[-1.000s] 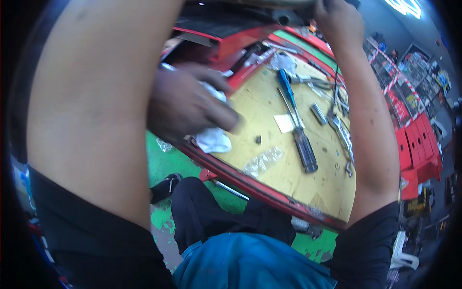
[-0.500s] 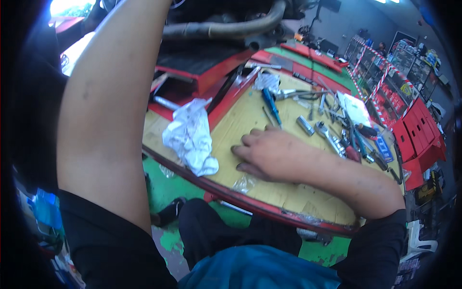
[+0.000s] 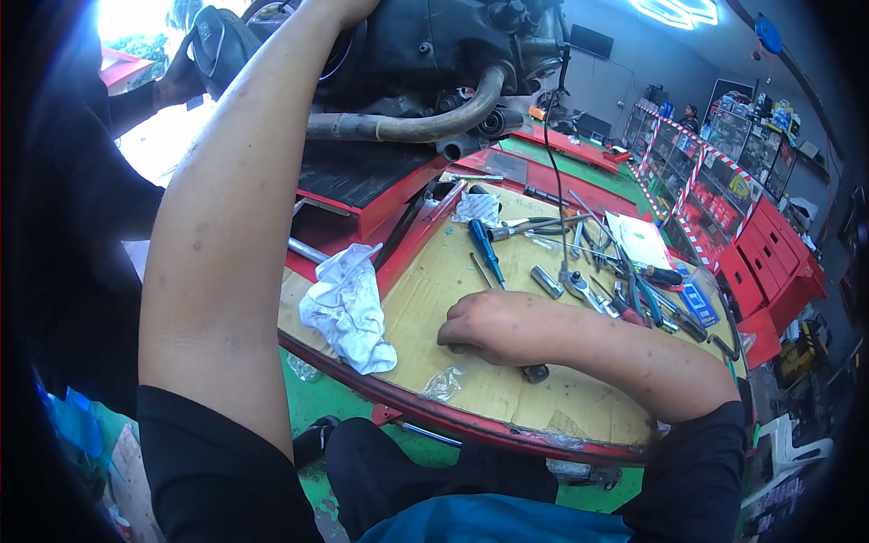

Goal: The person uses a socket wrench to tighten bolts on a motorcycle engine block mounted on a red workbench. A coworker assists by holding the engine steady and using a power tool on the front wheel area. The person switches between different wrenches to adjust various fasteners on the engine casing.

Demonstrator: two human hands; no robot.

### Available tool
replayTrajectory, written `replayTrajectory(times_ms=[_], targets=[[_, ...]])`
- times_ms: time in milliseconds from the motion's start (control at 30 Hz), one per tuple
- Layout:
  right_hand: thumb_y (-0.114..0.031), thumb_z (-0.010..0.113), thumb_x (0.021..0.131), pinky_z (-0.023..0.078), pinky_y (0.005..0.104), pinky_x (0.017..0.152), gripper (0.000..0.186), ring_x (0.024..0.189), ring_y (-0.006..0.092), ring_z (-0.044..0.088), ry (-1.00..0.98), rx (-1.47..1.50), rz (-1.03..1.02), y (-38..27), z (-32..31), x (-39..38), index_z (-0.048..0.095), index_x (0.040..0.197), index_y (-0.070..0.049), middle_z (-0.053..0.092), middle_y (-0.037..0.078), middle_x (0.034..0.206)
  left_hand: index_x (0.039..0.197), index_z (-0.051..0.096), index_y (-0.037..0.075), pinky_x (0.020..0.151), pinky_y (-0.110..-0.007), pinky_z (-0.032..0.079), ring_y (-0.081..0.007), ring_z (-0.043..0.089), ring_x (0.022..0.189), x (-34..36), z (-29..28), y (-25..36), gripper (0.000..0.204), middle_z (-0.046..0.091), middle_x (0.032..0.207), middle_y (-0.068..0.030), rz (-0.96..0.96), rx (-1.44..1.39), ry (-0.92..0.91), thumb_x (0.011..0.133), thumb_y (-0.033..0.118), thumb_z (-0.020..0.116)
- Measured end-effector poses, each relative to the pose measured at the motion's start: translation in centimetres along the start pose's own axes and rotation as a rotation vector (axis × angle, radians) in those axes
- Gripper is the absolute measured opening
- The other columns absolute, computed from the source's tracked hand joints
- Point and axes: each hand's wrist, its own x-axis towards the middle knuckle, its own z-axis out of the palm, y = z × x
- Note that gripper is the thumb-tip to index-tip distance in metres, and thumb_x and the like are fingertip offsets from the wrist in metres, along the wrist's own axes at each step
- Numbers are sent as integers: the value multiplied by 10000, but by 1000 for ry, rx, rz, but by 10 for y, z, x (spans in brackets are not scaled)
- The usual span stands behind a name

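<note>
Reaching low over the worktop (image 3: pixel 412 330), the right hand (image 3: pixel 484 326) covers most of a dark-handled screwdriver (image 3: pixel 535 373), whose shaft shows beyond the knuckles and whose handle end shows on the near side of the wrist; the fingers are curled under, and I cannot tell whether they have closed on the handle or only rest over it. The left hand (image 3: pixel 351 9) is up by the dark engine (image 3: pixel 434 54), cut by the upper edge, so its grip cannot be told. The work looks under way rather than finished: the engine has its bent pipe (image 3: pixel 407 127) in place below the left hand, and tools lie out; how much is done or left cannot be judged. Just beyond the right hand lies a blue screwdriver (image 3: pixel 487 253), and beyond the right wrist a socket (image 3: pixel 547 281) and a ratchet (image 3: pixel 579 287); a crumpled white cloth (image 3: pixel 347 308) lies to that hand's left, a clear wrapper (image 3: pixel 443 384) on its near side. A co-worker's hand (image 3: pixel 179 83) is farther out, left of the left hand. Against half a second ago, the right hand's fingers have drawn in from a looser spread and the left hand has come into view; a second ago the right hand was up near the pipe, the dark-handled screwdriver uncovered.
</note>
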Motion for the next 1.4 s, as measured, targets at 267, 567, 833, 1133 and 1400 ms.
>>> replayTrajectory(times_ms=[267,567,833,1133,1400], targets=[[-99,718,896,572,409,784,189,886,304,729,898,-43,-64,13,-80,0,648,1059,-34,714,136,940,1506,424,-34,1190,-482,344,-454,423,1422,-9,-13,7,784,493,1519,-257,-37,-39,-46,1011,572,477],[-160,751,868,499,462,812,161,915,333,633,1110,-695,7,78,-168,20,668,997,-110,667,120,929,1379,562,-50,1177,-479,360,-436,446,1411,-21,-16,18,748,527,1487,-261,-12,-75,16,997,588,479],[-164,816,739,465,466,914,165,1078,311,569,1068,-957,27,79,-185,38,772,898,-166,620,67,1108,1328,606,-38,1145,-478,394,-417,496,1370,-18,-14,13,720,591,1411,-266,-50,-76,29,994,588,488],[-135,726,770,454,417,862,105,1029,239,627,841,-1208,287,54,-188,52,773,852,-179,692,24,951,1289,628,-36,1131,-485,405,-424,517,1347,-16,-7,9,705,614,1376,-268,-9,-103,64,998,591,492],[-137,734,787,484,416,795,72,926,248,723,758,-1200,421,49,-185,55,743,859,-135,749,68,885,1341,584,-90,1177,-471,363,-448,470,1390,-9,-4,4,797,555,1436,-299,-4,-59,59,1001,623,480]])
